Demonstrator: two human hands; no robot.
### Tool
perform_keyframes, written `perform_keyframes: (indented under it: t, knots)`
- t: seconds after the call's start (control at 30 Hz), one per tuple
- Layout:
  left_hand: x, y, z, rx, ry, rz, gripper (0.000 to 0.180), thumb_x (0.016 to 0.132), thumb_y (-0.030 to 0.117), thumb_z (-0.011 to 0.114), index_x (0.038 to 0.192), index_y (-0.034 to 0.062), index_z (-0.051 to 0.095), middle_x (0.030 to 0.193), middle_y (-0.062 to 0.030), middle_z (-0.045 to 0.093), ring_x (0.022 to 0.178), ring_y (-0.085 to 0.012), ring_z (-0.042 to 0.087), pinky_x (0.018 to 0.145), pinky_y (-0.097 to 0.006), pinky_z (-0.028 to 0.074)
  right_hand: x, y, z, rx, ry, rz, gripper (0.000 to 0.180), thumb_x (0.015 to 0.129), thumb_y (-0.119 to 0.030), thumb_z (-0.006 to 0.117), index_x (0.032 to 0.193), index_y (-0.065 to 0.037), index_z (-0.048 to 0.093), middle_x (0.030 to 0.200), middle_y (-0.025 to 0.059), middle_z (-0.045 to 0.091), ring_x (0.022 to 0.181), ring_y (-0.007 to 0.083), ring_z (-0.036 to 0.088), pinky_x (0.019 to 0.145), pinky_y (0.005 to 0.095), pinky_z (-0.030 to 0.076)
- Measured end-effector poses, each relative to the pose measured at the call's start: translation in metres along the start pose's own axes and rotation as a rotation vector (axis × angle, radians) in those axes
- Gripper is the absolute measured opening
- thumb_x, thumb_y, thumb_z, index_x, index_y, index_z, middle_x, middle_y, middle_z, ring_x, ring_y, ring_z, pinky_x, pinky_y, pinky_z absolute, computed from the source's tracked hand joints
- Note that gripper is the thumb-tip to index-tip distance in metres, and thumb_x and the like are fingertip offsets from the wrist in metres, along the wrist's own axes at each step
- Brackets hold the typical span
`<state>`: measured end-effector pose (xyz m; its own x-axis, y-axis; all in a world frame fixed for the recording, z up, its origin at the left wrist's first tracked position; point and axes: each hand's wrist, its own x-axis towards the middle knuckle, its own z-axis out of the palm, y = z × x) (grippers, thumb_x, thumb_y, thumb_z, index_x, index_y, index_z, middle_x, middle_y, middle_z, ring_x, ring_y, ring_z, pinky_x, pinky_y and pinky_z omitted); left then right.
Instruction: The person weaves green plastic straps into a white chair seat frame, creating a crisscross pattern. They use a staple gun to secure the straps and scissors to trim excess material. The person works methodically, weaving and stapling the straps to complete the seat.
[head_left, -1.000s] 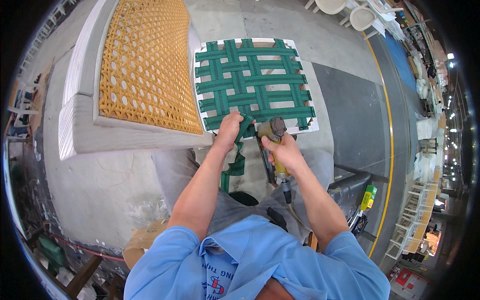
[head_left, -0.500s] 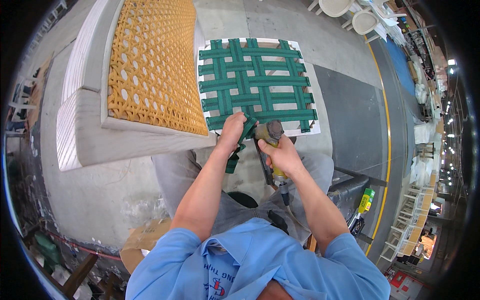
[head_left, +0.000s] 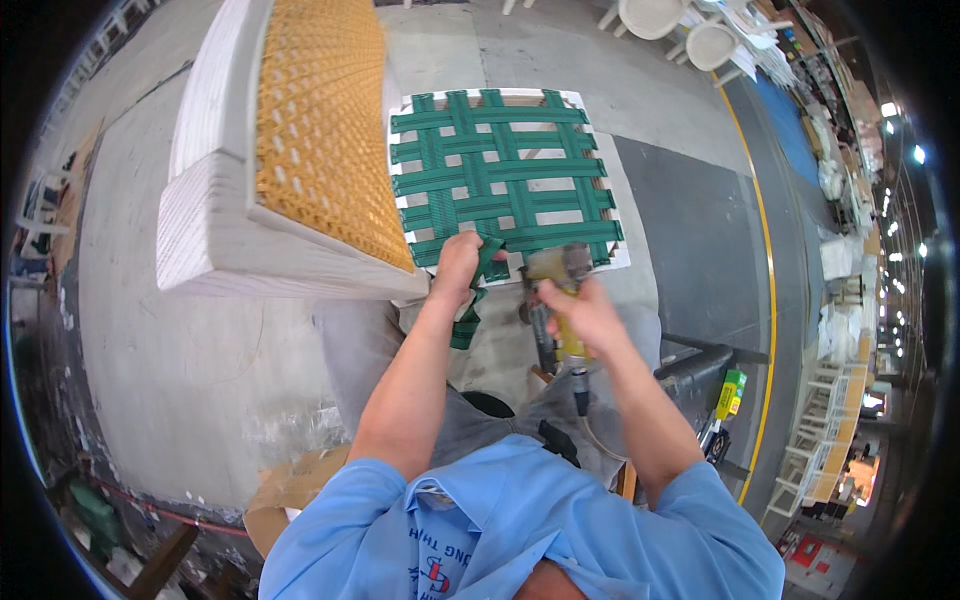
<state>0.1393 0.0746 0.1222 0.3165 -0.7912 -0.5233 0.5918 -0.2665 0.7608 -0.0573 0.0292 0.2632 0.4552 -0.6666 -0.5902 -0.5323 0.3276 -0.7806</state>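
Observation:
A white wooden chair seat frame (head_left: 612, 262) carries green webbing straps (head_left: 505, 210) woven over and under one another. At its near edge my left hand (head_left: 459, 268) is closed on the loose strap end (head_left: 467, 328), which hangs down over the edge. My right hand (head_left: 588, 318) is wrapped round a yellow and black pneumatic staple gun (head_left: 568, 340), blurred by motion; its head is by the near edge, right of my left hand. Whether the gun touches the frame I cannot tell. An air hose connects at its lower end. The chair's woven cane back (head_left: 325, 130) rises on the left.
The thick white wooden side (head_left: 235, 255) of the chair back stands close to my left forearm. On my right is a dark padded bench (head_left: 695, 375) with a green and yellow box (head_left: 731, 394). A cardboard box (head_left: 290, 490) lies at lower left, and white chairs (head_left: 712, 45) stand far right.
My right hand and the staple gun have moved right, away from my left hand. My left hand still grips the strap. The chair appears slightly shifted in view.

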Motion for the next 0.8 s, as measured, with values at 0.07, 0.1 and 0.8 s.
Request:
perform_keyframes:
  t: [0.07,0.1,0.8]
  knots:
    - [0.001,-0.007,-0.004,0.017,-0.004,0.033,0.025,0.092,0.020,0.049,0.098,0.0016,0.065,0.097,-0.0141,0.077,0.066,-0.0184,0.061,0.056,-0.037,0.045,-0.032,-0.011,-0.042,0.099,0.089,-0.056,0.040,0.097,-0.031,0.073,0.122,-0.002,0.061,0.094,0.0062,0.067,0.055,0.0139,0.060,0.050,0.0296,0.049]
    - [0.004,-0.007,-0.006,0.308,0.099,0.174,0.026,0.091,0.020,0.053,0.098,-0.0004,0.067,0.103,-0.0155,0.076,0.074,-0.0224,0.066,0.073,-0.038,0.050,-0.052,-0.012,-0.062,0.144,0.179,-0.063,0.040,0.098,-0.031,0.073,0.123,-0.002,0.061,0.097,0.0060,0.067,0.057,0.0138,0.060,0.051,0.0296,0.049]
    - [-0.075,-0.035,0.013,1.297,0.065,0.513,0.045,0.100,0.020,0.060,0.137,-0.0062,0.058,0.133,-0.0250,0.065,0.123,-0.0377,0.062,0.104,-0.041,0.047,-0.185,0.271,-0.323,0.805,0.676,0.375,0.059,0.093,-0.055,0.072,0.124,-0.007,0.061,0.101,0.0071,0.064,0.078,0.0186,0.066,0.066,0.0359,0.058]
